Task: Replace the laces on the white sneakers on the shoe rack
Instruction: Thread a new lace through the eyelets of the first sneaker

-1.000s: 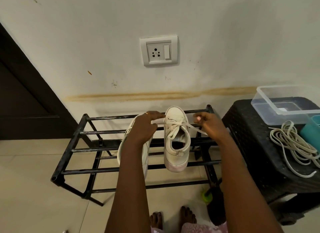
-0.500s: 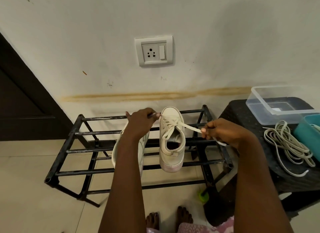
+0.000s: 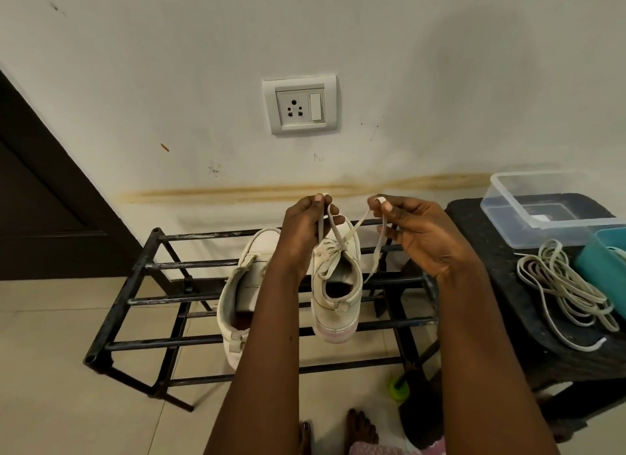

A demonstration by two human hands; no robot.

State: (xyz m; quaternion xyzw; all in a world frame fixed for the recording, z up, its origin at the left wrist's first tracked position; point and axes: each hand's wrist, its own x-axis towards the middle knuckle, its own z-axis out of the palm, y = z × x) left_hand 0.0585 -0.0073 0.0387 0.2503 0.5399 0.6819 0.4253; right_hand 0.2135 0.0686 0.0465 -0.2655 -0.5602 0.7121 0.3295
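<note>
Left hand [image 3: 305,229] and right hand [image 3: 418,232] apart, each pinching a lace end [image 3: 359,225] above the sneaker [image 3: 335,300]; best drawn evenly, keeping the crossing low and snug.

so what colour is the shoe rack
The shoe rack is black, clearest in the head view.

Both forearms reach forward, the left hand [image 3: 306,231] and right hand [image 3: 416,234] raised side by side, each pinching the lace [image 3: 360,222].

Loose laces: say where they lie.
Head view, far right: the loose laces lie piled on the black stool, beside the teal box.
</note>
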